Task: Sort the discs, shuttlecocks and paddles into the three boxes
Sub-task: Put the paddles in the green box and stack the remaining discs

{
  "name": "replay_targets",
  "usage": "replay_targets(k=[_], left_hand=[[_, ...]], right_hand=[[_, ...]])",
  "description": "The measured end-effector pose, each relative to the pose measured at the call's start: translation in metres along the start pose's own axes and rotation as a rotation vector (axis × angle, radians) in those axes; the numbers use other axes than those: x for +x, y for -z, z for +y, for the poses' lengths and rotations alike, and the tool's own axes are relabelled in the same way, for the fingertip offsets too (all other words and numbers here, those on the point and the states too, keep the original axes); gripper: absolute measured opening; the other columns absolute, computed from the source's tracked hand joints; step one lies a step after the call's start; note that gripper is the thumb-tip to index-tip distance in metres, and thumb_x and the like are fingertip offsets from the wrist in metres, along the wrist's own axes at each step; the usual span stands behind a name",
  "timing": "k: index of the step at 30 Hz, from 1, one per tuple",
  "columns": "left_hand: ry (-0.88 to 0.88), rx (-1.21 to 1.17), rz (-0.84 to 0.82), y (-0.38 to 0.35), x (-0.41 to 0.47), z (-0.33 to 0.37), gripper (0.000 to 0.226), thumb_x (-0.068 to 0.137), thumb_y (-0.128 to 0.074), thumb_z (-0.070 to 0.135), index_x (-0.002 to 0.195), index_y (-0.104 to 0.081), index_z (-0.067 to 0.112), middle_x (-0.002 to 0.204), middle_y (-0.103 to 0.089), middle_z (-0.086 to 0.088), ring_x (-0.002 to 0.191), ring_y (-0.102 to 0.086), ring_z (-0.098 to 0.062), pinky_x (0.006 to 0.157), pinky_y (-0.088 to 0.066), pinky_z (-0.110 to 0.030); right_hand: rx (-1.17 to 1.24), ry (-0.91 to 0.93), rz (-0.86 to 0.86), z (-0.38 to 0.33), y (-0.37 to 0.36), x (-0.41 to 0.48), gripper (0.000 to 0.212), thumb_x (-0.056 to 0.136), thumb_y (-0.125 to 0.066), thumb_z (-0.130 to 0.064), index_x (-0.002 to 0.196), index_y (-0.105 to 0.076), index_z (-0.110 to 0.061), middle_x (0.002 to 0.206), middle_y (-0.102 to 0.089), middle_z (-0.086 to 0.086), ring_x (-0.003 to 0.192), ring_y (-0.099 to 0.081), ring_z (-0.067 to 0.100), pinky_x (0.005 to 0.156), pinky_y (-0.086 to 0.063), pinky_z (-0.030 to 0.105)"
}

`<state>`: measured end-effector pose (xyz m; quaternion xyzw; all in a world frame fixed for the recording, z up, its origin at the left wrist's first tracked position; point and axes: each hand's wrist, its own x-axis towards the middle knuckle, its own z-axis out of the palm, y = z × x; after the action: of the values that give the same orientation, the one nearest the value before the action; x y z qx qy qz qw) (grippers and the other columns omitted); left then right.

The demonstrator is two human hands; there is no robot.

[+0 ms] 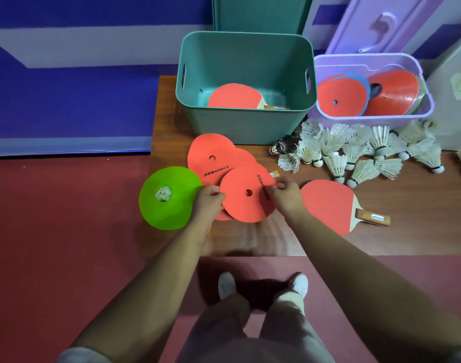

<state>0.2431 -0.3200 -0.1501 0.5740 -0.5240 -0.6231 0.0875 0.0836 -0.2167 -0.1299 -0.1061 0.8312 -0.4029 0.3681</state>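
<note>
Both hands pinch the flat orange disc (246,194) low over the wooden table (253,239), left hand (209,199) and right hand (283,196) at opposite edges. Disc-sorting is under way; next, probably lift it to the lilac plastic box (373,119), which already holds discs.

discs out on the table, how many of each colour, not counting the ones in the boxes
Orange discs: 3, overlapping; the front one is held at its edges by the left hand and right hand, with the back one and a mostly covered one behind.
Green discs: 1, at the table's left edge.
Total: 4
</note>
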Motion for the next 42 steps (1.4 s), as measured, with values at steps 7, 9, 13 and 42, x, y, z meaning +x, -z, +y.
replay_targets(k=[7, 9, 13, 42], left_hand=[[0.062, 0.179, 0.162, -0.012, 0.01, 0.007, 0.041, 0.076, -0.072, 0.008, 0.112, -0.056, 0.001, 0.102, -0.06, -0.007, 0.095, -0.057, -0.019, 0.087, -0.047, -0.033], [0.069, 0.094, 0.128, -0.012, 0.013, 0.003, 0.035, 0.077, -0.074, 0.009, 0.108, -0.06, 0.003, 0.104, -0.067, -0.013, 0.092, -0.062, -0.021, 0.081, -0.048, -0.032], [0.061, -0.009, 0.031, -0.006, 0.009, -0.002, 0.027, 0.081, -0.075, 0.022, 0.101, -0.065, 0.006, 0.092, -0.065, -0.007, 0.084, -0.057, -0.017, 0.073, -0.045, -0.03], [-0.35, 0.512, 0.09, 0.049, 0.093, 0.035, 0.074, 0.075, -0.08, 0.02, 0.137, -0.041, 0.008, 0.126, -0.057, -0.011, 0.118, -0.054, -0.026, 0.102, -0.042, -0.036]], right_hand=[[0.028, -0.031, -0.043, -0.006, -0.009, 0.006, 0.012, 0.08, -0.07, -0.005, 0.079, -0.06, -0.011, 0.073, -0.062, 0.004, 0.067, -0.058, 0.019, 0.066, -0.048, 0.035], [0.051, 0.032, -0.06, -0.011, -0.007, 0.001, 0.02, 0.084, -0.064, -0.002, 0.068, -0.057, -0.012, 0.062, -0.057, 0.003, 0.056, -0.05, 0.015, 0.057, -0.041, 0.029], [0.26, 0.106, -0.104, -0.026, -0.002, -0.01, 0.013, 0.085, -0.057, -0.001, 0.078, -0.057, -0.012, 0.066, -0.054, -0.001, 0.063, -0.045, 0.013, 0.061, -0.034, 0.028], [0.238, 0.023, -0.041, -0.05, -0.067, 0.041, 0.028, 0.083, -0.067, 0.0, 0.106, -0.059, -0.014, 0.079, -0.062, -0.003, 0.065, -0.057, 0.01, 0.053, -0.045, 0.011]])
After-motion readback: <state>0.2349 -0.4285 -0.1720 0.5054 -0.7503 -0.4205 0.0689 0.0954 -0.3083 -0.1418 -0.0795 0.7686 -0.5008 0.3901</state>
